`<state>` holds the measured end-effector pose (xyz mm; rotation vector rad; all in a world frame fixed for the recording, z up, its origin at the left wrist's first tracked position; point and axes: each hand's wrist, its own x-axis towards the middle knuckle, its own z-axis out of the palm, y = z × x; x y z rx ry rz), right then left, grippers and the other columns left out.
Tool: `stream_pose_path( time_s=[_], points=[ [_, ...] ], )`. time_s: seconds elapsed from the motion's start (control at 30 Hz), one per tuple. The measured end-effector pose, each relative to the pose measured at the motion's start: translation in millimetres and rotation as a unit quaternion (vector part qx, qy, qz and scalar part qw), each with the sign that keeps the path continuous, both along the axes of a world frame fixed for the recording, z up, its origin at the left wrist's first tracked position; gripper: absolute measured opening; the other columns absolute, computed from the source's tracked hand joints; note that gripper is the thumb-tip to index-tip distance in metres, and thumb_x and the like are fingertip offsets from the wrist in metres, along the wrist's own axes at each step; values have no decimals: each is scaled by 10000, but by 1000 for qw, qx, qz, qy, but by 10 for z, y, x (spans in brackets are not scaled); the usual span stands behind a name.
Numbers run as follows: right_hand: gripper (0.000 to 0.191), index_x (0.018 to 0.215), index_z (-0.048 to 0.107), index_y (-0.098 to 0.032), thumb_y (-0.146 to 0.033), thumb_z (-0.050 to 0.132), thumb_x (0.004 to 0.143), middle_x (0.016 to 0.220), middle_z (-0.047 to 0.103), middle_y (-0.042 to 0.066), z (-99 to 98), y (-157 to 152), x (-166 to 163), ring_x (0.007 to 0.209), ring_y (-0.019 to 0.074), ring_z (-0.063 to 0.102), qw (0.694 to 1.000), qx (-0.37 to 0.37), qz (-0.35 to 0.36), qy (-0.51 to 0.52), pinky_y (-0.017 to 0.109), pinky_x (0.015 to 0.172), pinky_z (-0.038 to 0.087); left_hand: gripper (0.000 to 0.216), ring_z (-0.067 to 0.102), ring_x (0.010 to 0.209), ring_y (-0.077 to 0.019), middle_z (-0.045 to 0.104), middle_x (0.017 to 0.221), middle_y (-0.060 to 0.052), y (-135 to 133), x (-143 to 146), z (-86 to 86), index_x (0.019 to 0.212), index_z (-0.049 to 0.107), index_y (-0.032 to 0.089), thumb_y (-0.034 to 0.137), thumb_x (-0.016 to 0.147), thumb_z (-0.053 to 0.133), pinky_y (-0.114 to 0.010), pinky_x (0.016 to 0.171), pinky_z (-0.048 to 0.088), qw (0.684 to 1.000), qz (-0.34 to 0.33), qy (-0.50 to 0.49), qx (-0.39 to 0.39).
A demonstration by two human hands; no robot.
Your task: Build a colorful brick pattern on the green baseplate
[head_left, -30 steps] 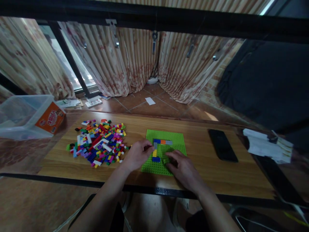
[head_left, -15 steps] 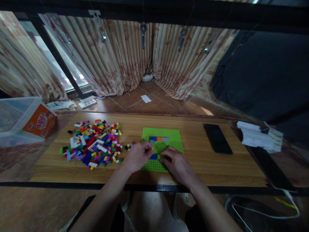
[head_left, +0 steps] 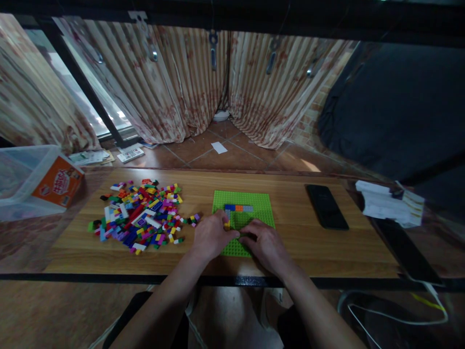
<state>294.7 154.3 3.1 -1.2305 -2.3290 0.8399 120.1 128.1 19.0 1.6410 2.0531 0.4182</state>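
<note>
A clear bin (head_left: pixel 45 179) sits farthest left of the fingers; nearer them, a brick pile (head_left: pixel 145 218) spreads over the surface (head_left: pixel 308 254). The left hand (head_left: pixel 213 234) leans over a green baseplate (head_left: pixel 262 203); whether its fingers clamp anything, I cannot tell. Just beyond them is a brick row (head_left: pixel 239 208), blue, orange and grey. The right hand (head_left: pixel 265 242) meets the left thumb, its fingers' grip hidden. Well right of them lies a black phone (head_left: pixel 327 207).
</note>
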Motion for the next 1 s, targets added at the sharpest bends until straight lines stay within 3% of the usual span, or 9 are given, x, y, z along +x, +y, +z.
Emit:
stream_pose_path(
  time_s=[0.3, 0.53, 0.77, 1.0],
  points=[
    [103, 812, 752, -220, -143, 694, 777, 824, 665, 28, 38, 109, -23, 791, 180, 617, 999, -50, -3, -9, 317, 745, 446, 342, 647, 818, -231, 688, 849, -39, 91, 14, -4, 868, 601, 218, 416, 643, 766, -283, 626, 401, 999, 25, 7, -43],
    [99, 827, 751, -209, -144, 691, 783, 815, 691, 31, -3, 33, -54, 773, 178, 629, 998, -40, -40, -5, 314, 731, 439, 328, 656, 862, -253, 691, 861, -62, 32, 49, 14, 936, 601, 210, 421, 711, 710, -306, 677, 428, 999, 20, 18, -35],
    [108, 802, 754, -220, -138, 694, 765, 801, 697, 21, 0, 99, -35, 767, 173, 632, 998, -64, -11, 2, 303, 712, 439, 340, 657, 846, -243, 689, 859, -46, 86, 25, -11, 881, 601, 217, 423, 658, 754, -295, 660, 429, 999, 17, 8, -43],
    [103, 809, 741, -217, -143, 678, 774, 803, 683, 21, -41, 14, -49, 757, 170, 625, 998, -39, -46, 10, 311, 727, 442, 322, 665, 865, -246, 699, 858, -57, 55, 57, 24, 929, 608, 214, 415, 702, 718, -300, 682, 441, 998, 21, 26, -46]
  ],
)
